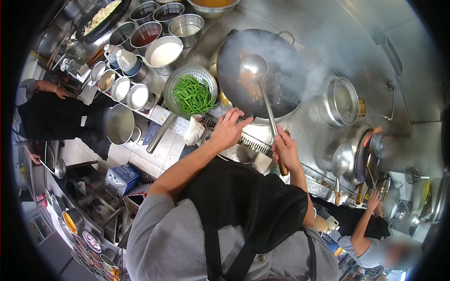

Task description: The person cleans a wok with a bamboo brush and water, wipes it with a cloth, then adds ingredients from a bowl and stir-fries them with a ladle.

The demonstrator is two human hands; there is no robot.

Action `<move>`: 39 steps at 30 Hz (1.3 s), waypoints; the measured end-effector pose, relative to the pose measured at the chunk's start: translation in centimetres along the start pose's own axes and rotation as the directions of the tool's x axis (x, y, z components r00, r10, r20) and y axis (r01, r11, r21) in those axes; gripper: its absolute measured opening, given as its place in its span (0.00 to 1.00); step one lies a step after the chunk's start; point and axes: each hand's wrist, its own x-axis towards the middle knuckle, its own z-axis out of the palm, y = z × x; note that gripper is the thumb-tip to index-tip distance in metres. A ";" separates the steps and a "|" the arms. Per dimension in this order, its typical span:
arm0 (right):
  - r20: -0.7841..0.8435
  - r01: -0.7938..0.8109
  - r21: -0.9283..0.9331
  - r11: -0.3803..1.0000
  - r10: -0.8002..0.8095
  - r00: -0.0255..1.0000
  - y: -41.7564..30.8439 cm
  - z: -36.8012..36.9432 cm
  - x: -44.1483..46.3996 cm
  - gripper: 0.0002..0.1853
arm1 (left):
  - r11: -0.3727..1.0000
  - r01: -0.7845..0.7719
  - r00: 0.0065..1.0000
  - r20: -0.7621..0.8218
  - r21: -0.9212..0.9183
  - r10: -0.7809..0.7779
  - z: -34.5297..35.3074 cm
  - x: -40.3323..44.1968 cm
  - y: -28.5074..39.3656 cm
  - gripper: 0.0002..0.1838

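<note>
My right hand is closed round the handle of a long metal ladle, near its wooden end. The ladle's bowl is over the inside of a dark wok, where reddish-brown bits lie and thick steam rises. At the wok's near rim is my left hand, its fingers stretched out and thumb apart, with nothing seen in it. Whether it touches the rim I cannot tell. Left of it, a bunched white cloth lies by the stove edge. Green beans fill a perforated strainer beside the wok.
Steel pots of sauces and powders, including a white one, crowd the upper left. A strainer pot stands right of the wok. Flames show at another wok at right. One co-worker is at left, another at lower right.
</note>
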 end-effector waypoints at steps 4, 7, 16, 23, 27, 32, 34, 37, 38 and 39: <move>-0.065 0.067 -0.193 0.979 -0.081 0.995 -0.4 -0.4 1.2 0.28 | 1.000 -0.003 1.000 0.020 0.007 0.003 -0.2 -0.1 -0.4 0.33; -0.173 0.158 -0.436 0.886 -0.255 0.951 -1.3 -0.8 4.4 0.27 | 1.000 0.021 0.998 0.060 0.004 -0.021 -0.5 -0.1 -0.3 0.33; -0.001 0.334 -0.713 0.617 -0.477 0.879 0.6 -3.7 6.7 0.28 | 1.000 -0.012 1.000 0.019 -0.006 0.012 -0.1 -0.3 -0.6 0.28; 0.049 0.152 -0.959 0.239 -0.389 0.920 -9.4 -8.7 -8.6 0.24 | 0.998 0.007 1.000 0.016 -0.059 -0.006 -0.4 -0.4 -1.1 0.28; -0.069 0.027 -0.833 0.552 -0.153 0.986 -14.3 -9.3 -15.2 0.25 | 0.998 0.017 1.000 0.003 -0.056 -0.017 -0.3 -0.2 -1.0 0.27; -0.079 0.036 -0.880 0.474 -0.221 0.972 -5.6 -10.3 -8.3 0.26 | 0.999 0.016 0.997 -0.073 -0.042 -0.019 0.1 0.1 -1.8 0.23; -0.192 -0.004 -0.740 0.672 -0.206 0.960 -1.9 -9.4 -4.4 0.26 | 0.998 0.038 0.998 -0.055 -0.043 -0.040 -0.2 0.1 -1.9 0.23; -0.330 -0.015 -0.513 0.858 -0.181 0.927 -0.6 -5.2 -0.5 0.26 | 0.997 0.070 0.996 -0.045 -0.038 -0.072 -0.6 0.3 -2.4 0.21; -0.399 0.011 -0.434 0.901 -0.203 0.894 0.3 -4.3 0.5 0.27 | 0.996 0.075 0.995 -0.058 -0.050 -0.078 -0.8 0.2 -2.4 0.21; -0.401 0.013 -0.428 0.904 -0.203 0.893 2.3 -4.0 2.6 0.27 | 0.995 0.080 0.994 -0.069 -0.064 -0.084 -0.9 0.1 -2.5 0.20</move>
